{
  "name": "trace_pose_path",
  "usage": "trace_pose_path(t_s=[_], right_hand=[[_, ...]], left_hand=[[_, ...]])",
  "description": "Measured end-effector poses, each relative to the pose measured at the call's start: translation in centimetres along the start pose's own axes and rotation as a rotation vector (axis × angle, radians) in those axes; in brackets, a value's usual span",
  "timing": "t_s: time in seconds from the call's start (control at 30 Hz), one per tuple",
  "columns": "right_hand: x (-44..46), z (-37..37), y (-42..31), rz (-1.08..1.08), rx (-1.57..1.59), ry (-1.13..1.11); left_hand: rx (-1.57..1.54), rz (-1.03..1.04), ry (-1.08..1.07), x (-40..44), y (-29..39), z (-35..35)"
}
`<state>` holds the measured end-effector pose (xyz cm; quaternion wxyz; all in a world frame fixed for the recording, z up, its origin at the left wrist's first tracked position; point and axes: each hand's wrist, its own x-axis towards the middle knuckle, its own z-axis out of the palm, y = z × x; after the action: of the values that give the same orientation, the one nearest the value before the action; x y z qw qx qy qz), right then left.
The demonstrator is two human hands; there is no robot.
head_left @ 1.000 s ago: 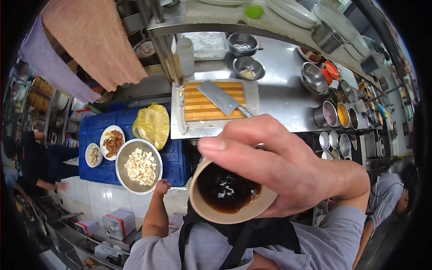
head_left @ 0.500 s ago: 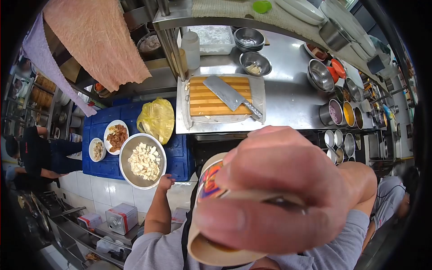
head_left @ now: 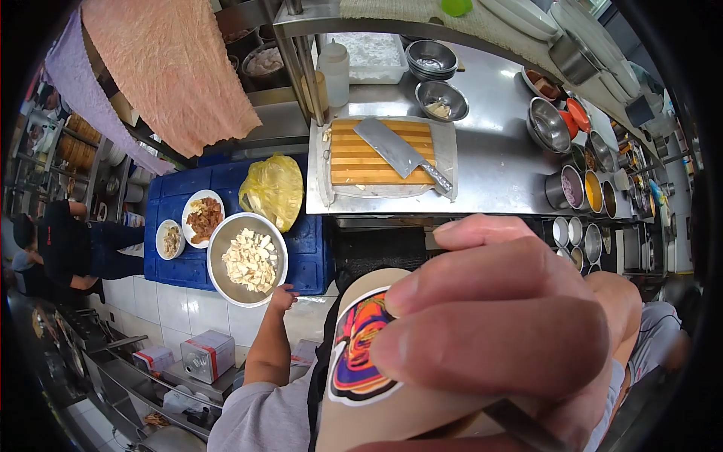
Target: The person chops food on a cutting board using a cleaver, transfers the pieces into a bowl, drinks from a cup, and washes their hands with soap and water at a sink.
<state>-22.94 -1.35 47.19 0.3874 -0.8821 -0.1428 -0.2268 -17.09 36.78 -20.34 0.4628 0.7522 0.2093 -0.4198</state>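
Note:
My left hand (head_left: pixel 283 297) is closed at the near right rim of a metal bowl (head_left: pixel 216 282), which holds pale cut pieces (head_left: pixel 251 261). The bowl sits at the near edge of a blue plastic surface (head_left: pixel 307 260). Very close to the camera, my right hand (head_left: pixel 497 316) is large, with its fingers bent over a beige cap brim (head_left: pixel 350 418) that bears a colourful sticker (head_left: pixel 364 350). A dark strip (head_left: pixel 520 422) shows below those fingers; what it is, I cannot tell.
On the steel counter (head_left: pixel 493 166), a cleaver (head_left: pixel 392 148) lies across a striped cutting board (head_left: pixel 343 166). A yellow plastic bag (head_left: pixel 273 192), a plate of brown food (head_left: pixel 203 219) and a small bowl (head_left: pixel 170 239) share the blue surface. Another person (head_left: pixel 68 248) stands at far left.
My right hand has shifted a little right and down, uncovering more of the sticker. The view has tilted slightly. My left hand stays at the bowl's rim.

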Motion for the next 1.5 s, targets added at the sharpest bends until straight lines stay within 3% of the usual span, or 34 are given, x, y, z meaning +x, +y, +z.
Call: trace_pose_path(t_s=[0.07,0.17,0.6,0.8,0.87,0.97,1.23,1.47,1.5], right_hand=[[0.0,0.0,-0.5,0.134,0.026,-0.064],[0.0,0.8,-1.1,0.119,-0.085,-0.028],[0.3,1.3,-2.2,0.174,-0.174,0.027],[0.4,2.0,-1.5,0.104,-0.126,0.017],[0.5,2.5,-0.8,0.069,-0.112,0.034],[0.5,2.7,0.1,0.027,-0.087,0.049],[-0.3,1.8,3.7,-0.103,-0.034,0.083],[-2.7,-2.9,7.9,-0.192,-0.041,0.140],[-3.5,-4.0,8.6,-0.190,-0.055,0.151]], left_hand=[[0.062,0.008,0.027,-1.0,0.9,-0.2],[-0.085,0.022,0.001,1.4,-0.9,-0.5],[-0.018,0.030,-0.026,1.8,0.9,-2.6],[0.066,0.077,-0.014,1.6,2.0,-4.3],[0.291,0.162,-0.011,1.9,2.2,-5.3],[0.035,0.032,-0.020,2.5,2.6,-6.2],[0.247,0.075,0.015,1.8,7.2,-6.7],[0.246,0.171,-0.110,1.5,11.3,-5.9],[0.246,0.102,-0.099,1.4,11.9,-5.6]])
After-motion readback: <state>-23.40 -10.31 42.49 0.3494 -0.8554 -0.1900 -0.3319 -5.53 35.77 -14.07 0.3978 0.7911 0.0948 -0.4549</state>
